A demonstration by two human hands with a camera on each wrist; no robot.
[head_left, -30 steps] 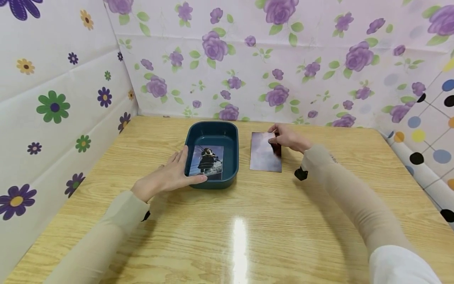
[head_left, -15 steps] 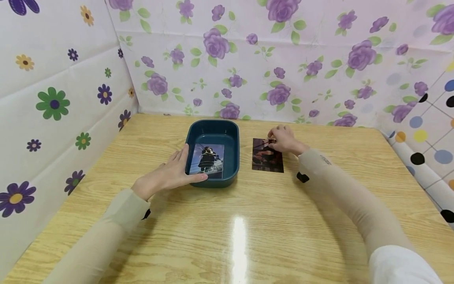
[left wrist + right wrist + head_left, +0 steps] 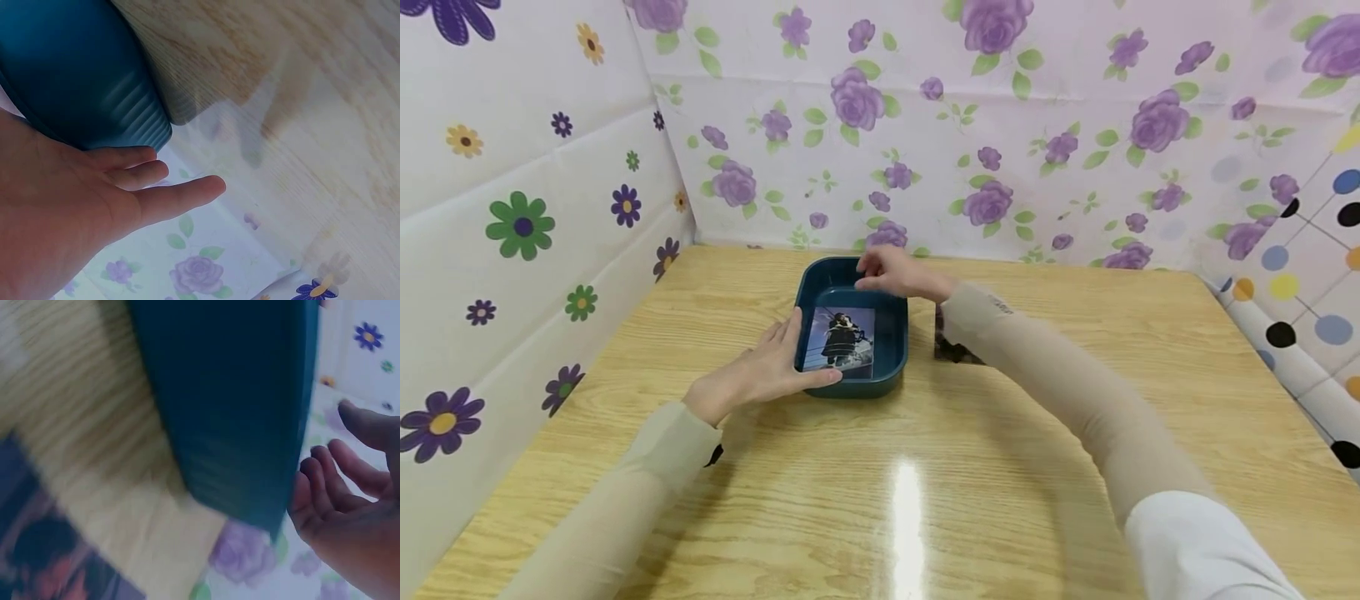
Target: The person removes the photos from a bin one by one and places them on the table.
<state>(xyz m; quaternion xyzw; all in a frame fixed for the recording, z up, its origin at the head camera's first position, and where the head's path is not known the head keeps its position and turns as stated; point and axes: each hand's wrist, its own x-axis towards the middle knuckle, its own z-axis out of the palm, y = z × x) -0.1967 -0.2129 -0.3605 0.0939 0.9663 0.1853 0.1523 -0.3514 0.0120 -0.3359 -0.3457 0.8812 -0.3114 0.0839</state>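
My left hand (image 3: 756,379) rests against the left side of a dark blue rectangular tub (image 3: 891,350). Its fingers are straight, with the thumb along the front rim. Inside the tub lies a photo (image 3: 838,342) of a dark-clothed figure against a purple sky. Over the tub's far right part is my right hand (image 3: 895,271), fingers loosely bent and nothing seen between them. In the right wrist view, that hand (image 3: 344,494) appears beside the tub's wall (image 3: 231,394). Another dark photo (image 3: 942,337) lies right of the tub, partly hidden beneath my right forearm.
All of this is on a wood-grain table (image 3: 820,483). A rose-patterned sheet (image 3: 925,142) hangs along its back edge, a flower-patterned one (image 3: 572,250) on the left, and a dotted one (image 3: 1315,333) on the right.
My right hand has left the photo on the table and moved left over the tub. That photo's pale, cloudy look turned dark and reddish between the earlier frames. My left hand has stayed put.
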